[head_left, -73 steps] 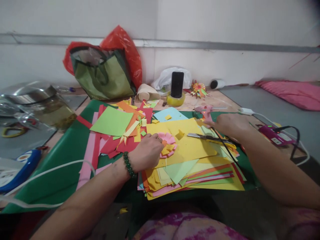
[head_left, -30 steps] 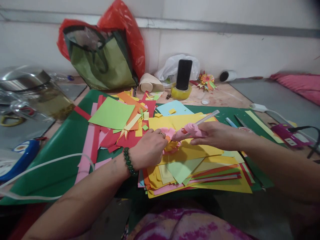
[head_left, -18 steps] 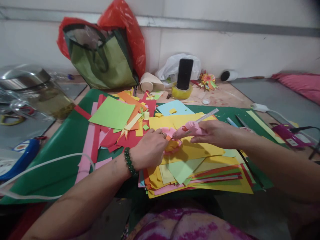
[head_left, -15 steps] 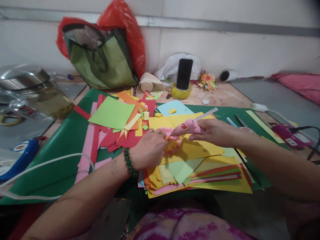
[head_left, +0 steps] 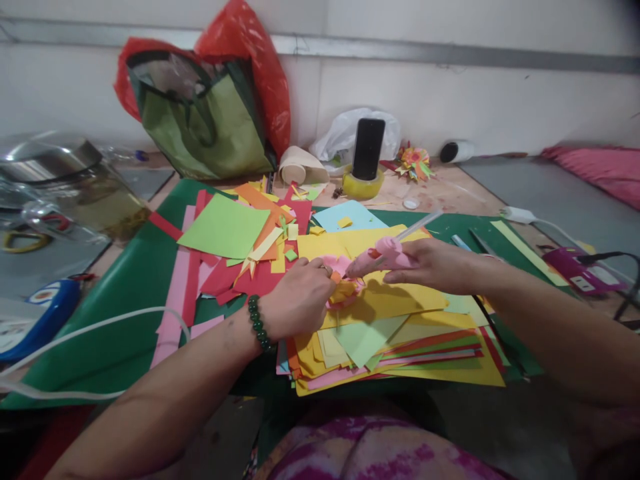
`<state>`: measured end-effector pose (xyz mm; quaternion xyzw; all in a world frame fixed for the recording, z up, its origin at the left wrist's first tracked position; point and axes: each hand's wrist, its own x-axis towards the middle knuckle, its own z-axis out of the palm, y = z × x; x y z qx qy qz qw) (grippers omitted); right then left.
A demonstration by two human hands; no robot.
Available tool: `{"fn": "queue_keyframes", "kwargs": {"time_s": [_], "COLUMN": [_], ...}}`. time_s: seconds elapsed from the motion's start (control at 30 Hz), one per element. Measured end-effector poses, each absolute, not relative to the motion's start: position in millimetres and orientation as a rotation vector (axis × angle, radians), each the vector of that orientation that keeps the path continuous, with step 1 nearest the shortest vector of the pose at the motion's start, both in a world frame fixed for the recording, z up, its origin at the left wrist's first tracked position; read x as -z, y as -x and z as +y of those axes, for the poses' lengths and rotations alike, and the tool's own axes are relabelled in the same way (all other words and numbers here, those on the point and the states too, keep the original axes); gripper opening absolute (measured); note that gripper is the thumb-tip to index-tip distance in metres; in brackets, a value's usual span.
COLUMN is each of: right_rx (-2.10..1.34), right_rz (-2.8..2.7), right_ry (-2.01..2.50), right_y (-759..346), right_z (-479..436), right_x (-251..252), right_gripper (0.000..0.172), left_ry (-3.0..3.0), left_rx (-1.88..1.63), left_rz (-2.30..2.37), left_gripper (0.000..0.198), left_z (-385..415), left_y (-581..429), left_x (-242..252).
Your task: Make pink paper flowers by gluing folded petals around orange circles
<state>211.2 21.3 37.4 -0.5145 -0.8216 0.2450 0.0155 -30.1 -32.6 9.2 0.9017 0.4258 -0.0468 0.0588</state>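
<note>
My left hand (head_left: 303, 293), a green bead bracelet (head_left: 259, 323) at its wrist, is closed on the edge of a pink and orange paper flower (head_left: 345, 292). My right hand (head_left: 435, 265) grips a pink glue gun (head_left: 385, 257), with a clear glue stick (head_left: 420, 225) poking out of its back end. The gun's nozzle points down-left at the flower's middle; whether it touches is too small to tell. Beneath the flower lie yellow paper sheets (head_left: 420, 300) on a stack of coloured paper. My fingertips are partly hidden behind the flower and the gun.
Paper scraps and a light green square (head_left: 225, 225) cover the left of the green mat (head_left: 125, 280). Scissors (head_left: 483, 243) lie to the right, near a purple power socket (head_left: 583, 270). A phone (head_left: 369, 148) stands in a tape roll (head_left: 363, 183); a glass jar (head_left: 100, 190) is at left.
My right hand and the glue gun have shifted slightly right, the glue stick's end with them. My left hand still holds the flower in nearly the same place.
</note>
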Motion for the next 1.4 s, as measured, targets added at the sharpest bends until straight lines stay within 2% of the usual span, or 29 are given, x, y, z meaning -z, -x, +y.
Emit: {"fn": "queue_keyframes", "kwargs": {"time_s": [0.1,0.27,0.43,0.6,0.8,0.93,1.0,1.07,1.13,1.23,1.4], "right_rx": [-0.872,-0.790,-0.624,-0.535,-0.438,-0.459,-0.313,-0.002,0.172,0.000,0.032], "right_rz": [-2.306,-1.803,-1.713,-1.670,-1.944,-2.075,-2.147,-2.221,-2.295,-2.514,-2.746], "right_ry": [1.694,1.600,1.562,1.924,2.122,2.182,2.275,2.286,2.030,1.625,1.492], "right_y": [-214,-217,-230,-251,-272,-275,-271,-262,-248,-218,-176], "right_z": [22,29,50,78,101,106,98,82,61,34,20], "right_x": [-40,-36,-25,-11,13,10,-3,-17,-28,-28,-5], "right_gripper": [0.055,0.043,0.045,0.044,0.046,0.043,0.048,0.050,0.040,0.024,0.039], "left_ry": [-2.729,-2.717,-2.682,-2.697,-2.707,-2.699,-2.707,-2.719,-2.727,-2.721,-2.729], "left_rx": [0.112,0.121,0.235,0.265,0.292,0.303,0.281,0.259,0.245,0.277,0.311], "left_rz": [1.287,1.294,1.293,1.287,1.282,1.289,1.289,1.280,1.273,1.287,1.303], "left_gripper": [0.019,0.013,0.014,0.017,0.017,0.017,0.017,0.018,0.018,0.019,0.020], "left_z": [-33,-34,-33,-34,-35,-35,-35,-35,-35,-35,-35], "left_y": [31,29,27,25,24,24,24,25,25,24,22], "left_x": [-8,-12,-19,-21,-23,-22,-20,-19,-18,-19,-21]}}
